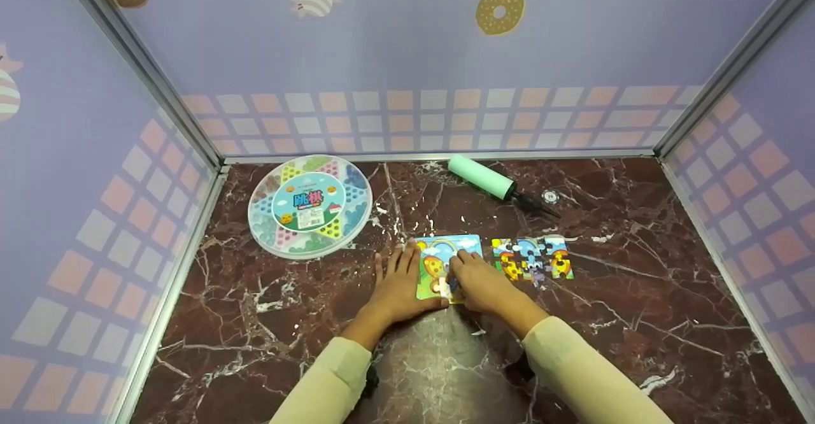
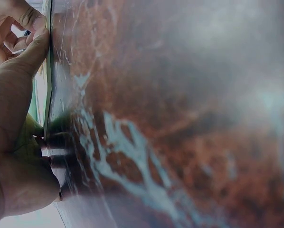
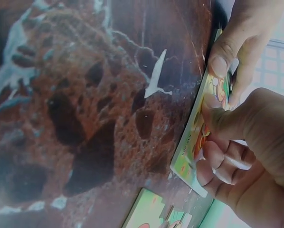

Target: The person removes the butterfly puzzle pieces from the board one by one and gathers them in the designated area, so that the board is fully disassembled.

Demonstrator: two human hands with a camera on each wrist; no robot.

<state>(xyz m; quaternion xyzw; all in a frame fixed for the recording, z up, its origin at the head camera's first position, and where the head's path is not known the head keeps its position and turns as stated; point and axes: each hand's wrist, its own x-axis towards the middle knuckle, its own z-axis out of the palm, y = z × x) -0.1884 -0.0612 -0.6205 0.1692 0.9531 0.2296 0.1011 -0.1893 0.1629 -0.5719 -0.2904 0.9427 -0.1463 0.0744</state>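
A small jigsaw puzzle board (image 1: 435,244) with a rainbow, sky and yellow cartoon figures lies flat on the table. My left hand (image 1: 396,290) rests along its left side, fingers spread and straight, the thumb lying at the near edge. Over the board's right half, my right hand (image 1: 487,284) has its fingers bent down and pinches a dark bluish puzzle piece (image 1: 453,282), mostly hidden under the fingertips. A pale gap shows beside that piece. In the right wrist view, the right thumb and fingertips (image 3: 211,151) are right at the board's surface.
Several loose puzzle pieces (image 1: 561,263) lie in rows right of the board. A round Chinese checkers box (image 1: 308,201) sits at the back left. Behind the board lie a mint-green hand pump (image 1: 481,177) and a small round token (image 1: 549,197). Walls (image 1: 420,118) enclose the marbled table (image 1: 305,322).
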